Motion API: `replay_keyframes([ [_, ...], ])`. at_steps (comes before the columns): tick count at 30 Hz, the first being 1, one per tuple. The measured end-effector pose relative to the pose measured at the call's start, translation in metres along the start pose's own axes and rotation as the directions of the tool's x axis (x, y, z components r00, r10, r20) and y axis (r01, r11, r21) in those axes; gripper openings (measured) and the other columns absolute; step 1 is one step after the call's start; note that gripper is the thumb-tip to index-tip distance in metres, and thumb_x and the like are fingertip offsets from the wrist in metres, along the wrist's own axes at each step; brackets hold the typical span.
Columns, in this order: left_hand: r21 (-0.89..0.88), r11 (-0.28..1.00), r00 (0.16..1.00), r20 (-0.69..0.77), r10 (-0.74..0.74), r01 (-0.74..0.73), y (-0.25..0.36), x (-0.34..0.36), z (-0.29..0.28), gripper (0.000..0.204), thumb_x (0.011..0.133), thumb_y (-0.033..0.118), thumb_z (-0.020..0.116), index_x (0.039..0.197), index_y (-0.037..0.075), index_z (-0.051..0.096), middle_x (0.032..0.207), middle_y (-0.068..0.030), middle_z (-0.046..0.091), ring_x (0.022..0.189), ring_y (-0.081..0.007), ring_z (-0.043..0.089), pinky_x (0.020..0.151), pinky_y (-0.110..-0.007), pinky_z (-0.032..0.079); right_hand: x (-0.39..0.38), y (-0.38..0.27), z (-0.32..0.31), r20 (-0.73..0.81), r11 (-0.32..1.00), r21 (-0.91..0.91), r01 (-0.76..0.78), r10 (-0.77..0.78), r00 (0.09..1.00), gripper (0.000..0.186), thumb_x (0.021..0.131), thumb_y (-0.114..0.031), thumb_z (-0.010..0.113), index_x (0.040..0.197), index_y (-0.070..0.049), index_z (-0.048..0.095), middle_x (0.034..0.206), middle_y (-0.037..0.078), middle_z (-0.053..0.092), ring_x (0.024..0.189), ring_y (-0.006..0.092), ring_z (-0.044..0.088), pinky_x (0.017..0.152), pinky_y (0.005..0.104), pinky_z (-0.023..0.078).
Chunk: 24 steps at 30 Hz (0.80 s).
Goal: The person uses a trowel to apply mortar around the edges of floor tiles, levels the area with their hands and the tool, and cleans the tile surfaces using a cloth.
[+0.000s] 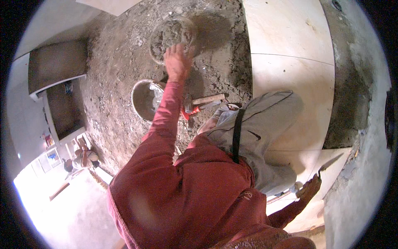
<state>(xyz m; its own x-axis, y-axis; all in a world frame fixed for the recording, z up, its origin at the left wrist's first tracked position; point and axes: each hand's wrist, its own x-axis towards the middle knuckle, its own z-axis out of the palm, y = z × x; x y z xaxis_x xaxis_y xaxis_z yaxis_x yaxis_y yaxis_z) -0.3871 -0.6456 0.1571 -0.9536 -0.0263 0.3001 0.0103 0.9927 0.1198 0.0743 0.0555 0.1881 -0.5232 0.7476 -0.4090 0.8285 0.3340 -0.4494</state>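
My left arm stretches ahead to a round bucket (156, 31) filled with grey wet mortar (172, 35). The fingers of my left hand (178, 64) curl over its near rim, and their tips lie above the mortar. Off to the right, my right hand (310, 189) is closed around the handle of a trowel (331, 163). The trowel's thin blade points away from me over a pale tile (298, 162). A second bucket (141, 101), smeared with whitish residue, stands nearer, beside my left forearm.
Close to my knees lie a hammer with a wooden handle (209, 98) and a red-handled tool (185, 113). Large pale tiles (290, 79) run along the right, next to a bare grey strip (346, 83) and the wall. Rough ground (107, 87) with rubble spreads left.
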Motion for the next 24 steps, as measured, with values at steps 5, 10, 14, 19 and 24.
replay_keyframes([
  [5,0.123,0.991,0.978,0.205,0.023,-0.049,-0.025,0.003,0.034,0.043,0.091,0.048,0.069,0.110,0.009,0.066,0.105,-0.0167,0.068,0.099,-0.0383,0.064,0.086,-0.051,0.049,0.000,-0.067,0.010,0.061,0.330,-0.627,0.706,-0.883,0.466,0.024,0.099,-0.031,0.065,0.091,-0.010,0.055,0.064,0.000,0.047,0.051,0.0137,0.046,0.046,0.0318,0.042],
  [10,-0.172,0.971,0.975,-0.175,0.135,-0.166,-0.047,0.026,0.050,0.039,0.094,0.043,0.066,0.110,0.007,0.071,0.100,-0.0139,0.071,0.094,-0.0312,0.069,0.080,-0.047,0.054,-0.052,-0.081,-0.007,-0.110,0.967,0.252,-0.041,0.071,0.991,0.028,0.098,-0.036,0.067,0.093,-0.011,0.056,0.072,-0.003,0.050,0.055,0.0084,0.048,0.046,0.0259,0.041],
  [14,-0.697,0.478,0.822,0.299,-0.485,0.535,-0.061,0.028,0.013,0.040,0.103,0.042,0.055,0.090,0.006,0.066,0.074,-0.0025,0.060,0.061,-0.0184,0.057,0.055,-0.037,0.045,-0.086,-0.060,-0.009,-0.121,0.884,0.435,-0.171,0.246,0.962,0.028,0.098,-0.036,0.067,0.096,-0.009,0.058,0.071,0.001,0.052,0.055,0.0118,0.049,0.047,0.0282,0.040],
  [19,-0.700,0.448,0.790,0.277,-0.547,0.555,-0.050,0.011,-0.021,0.033,0.097,0.035,0.061,0.095,0.002,0.059,0.069,-0.0012,0.050,0.056,-0.0174,0.046,0.049,-0.034,0.040,-0.114,-0.017,0.015,-0.153,0.789,0.550,-0.273,0.417,0.896,0.033,0.096,-0.042,0.068,0.092,-0.012,0.056,0.069,-0.001,0.050,0.053,0.0105,0.047,0.046,0.0266,0.040],
  [24,-0.769,0.481,0.900,0.293,-0.321,0.422,-0.035,0.023,-0.047,0.019,0.096,0.022,0.061,0.096,0.004,0.056,0.071,-0.0003,0.049,0.060,-0.0165,0.046,0.053,-0.033,0.043,-0.160,0.050,0.026,-0.131,0.721,0.619,-0.311,0.486,0.864,0.038,0.095,-0.044,0.069,0.099,-0.008,0.060,0.068,0.000,0.050,0.049,0.0111,0.049,0.043,0.0272,0.043],
])
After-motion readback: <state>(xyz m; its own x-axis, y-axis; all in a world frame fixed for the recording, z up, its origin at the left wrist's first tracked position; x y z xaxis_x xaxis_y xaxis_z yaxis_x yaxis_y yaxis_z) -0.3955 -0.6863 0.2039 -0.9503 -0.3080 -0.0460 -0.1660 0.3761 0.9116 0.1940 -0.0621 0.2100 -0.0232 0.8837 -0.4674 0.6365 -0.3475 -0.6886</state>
